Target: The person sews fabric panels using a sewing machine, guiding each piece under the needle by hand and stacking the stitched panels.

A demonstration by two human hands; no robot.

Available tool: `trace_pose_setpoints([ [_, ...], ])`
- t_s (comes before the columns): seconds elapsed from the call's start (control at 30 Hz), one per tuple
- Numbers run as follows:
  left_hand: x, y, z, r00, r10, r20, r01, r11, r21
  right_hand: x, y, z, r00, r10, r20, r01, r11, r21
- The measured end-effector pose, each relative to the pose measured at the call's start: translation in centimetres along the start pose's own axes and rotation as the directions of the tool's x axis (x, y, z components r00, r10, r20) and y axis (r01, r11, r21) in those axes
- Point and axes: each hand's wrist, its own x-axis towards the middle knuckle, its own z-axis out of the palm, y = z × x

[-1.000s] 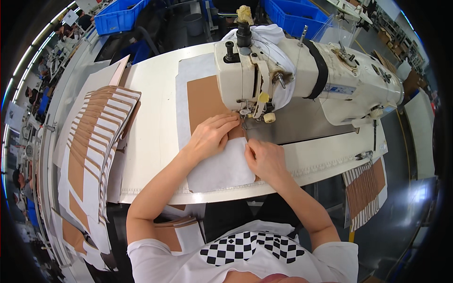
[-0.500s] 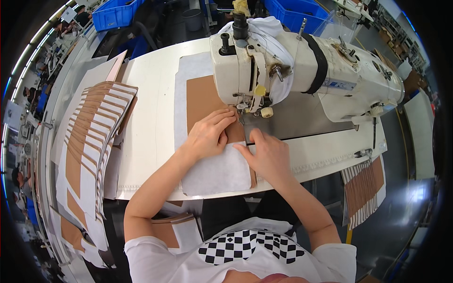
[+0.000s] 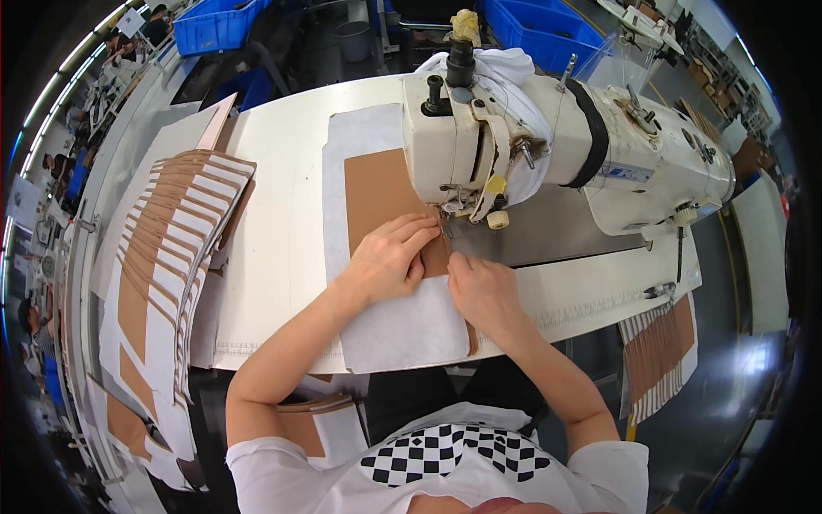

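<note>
Under the head of a white sewing machine (image 3: 449,146) lies a tan panel (image 3: 377,184) on a pale backing sheet (image 3: 336,197), with a folded white piece (image 3: 394,334) nearer me. My left hand (image 3: 390,257) presses the tan panel just left of the presser foot (image 3: 449,214), fingers bent and held together. My right hand (image 3: 478,291) has its fingers closed at the panel's right edge, just below the foot, where the white piece meets the tan. Its fingertips are partly hidden.
Stacked tan-and-white cut panels lie on the table's left (image 3: 180,223) and hang at its right (image 3: 651,351). The table's rim (image 3: 257,360) runs before my lap. Blue bins (image 3: 539,26) stand behind. Other people sit along the far-left line.
My right hand's fingers, spread half a second ago, have closed at the panel edge. My left hand stays by the foot. The whole view has shifted slightly.
</note>
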Motion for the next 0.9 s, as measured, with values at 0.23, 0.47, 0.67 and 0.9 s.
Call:
trace_pose_setpoints([
  [0.23, 0.5, -0.3, 0.1, 0.999, -0.026, -0.042, 0.026, 1.000, 0.003, 0.1, 0.3, 0.0, 1.000, -0.016, -0.026, 0.017, 0.999, 0.034],
  [0.47, 0.8, -2.2, -0.2, 0.995, -0.098, 0.013, 0.098, 0.995, 0.006, 0.1, 1.0, -0.3, 0.998, 0.005, -0.066, 0.006, 0.987, 0.160],
  [0.67, 5.6, -6.4, -0.4, 0.958, -0.266, 0.102, 0.276, 0.956, -0.101, 0.1, 0.3, -0.8, 0.994, 0.100, -0.040, -0.088, 0.968, 0.235],
  [0.9, 7.0, -12.3, 4.0, 0.945, -0.226, 0.236, 0.184, 0.965, 0.189, 0.6, -0.4, 0.9, 0.966, 0.192, -0.172, -0.158, 0.968, 0.194],
])
